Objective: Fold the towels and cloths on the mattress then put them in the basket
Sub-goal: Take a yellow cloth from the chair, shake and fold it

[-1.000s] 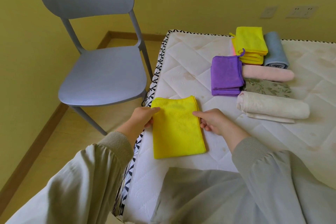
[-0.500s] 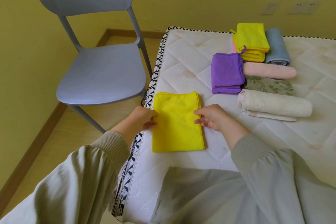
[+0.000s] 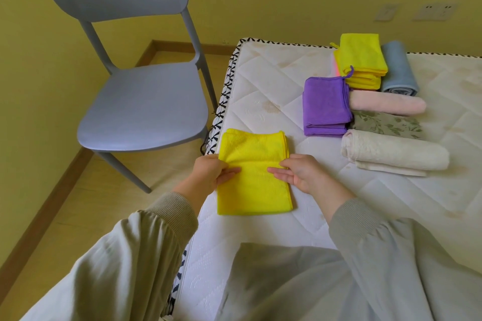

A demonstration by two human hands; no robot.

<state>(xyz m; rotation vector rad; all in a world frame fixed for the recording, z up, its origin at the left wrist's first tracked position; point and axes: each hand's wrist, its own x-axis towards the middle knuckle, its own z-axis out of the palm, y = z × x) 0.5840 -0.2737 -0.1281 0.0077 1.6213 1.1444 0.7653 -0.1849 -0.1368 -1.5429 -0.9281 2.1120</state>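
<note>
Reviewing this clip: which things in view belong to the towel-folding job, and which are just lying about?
Job: yellow cloth, touched by left hand and right hand; purple cloth; yellow stack; blue roll; pink roll; leaf-print cloth; cream towel; mattress. No basket in view.
Lying about: grey chair; wall sockets.
</note>
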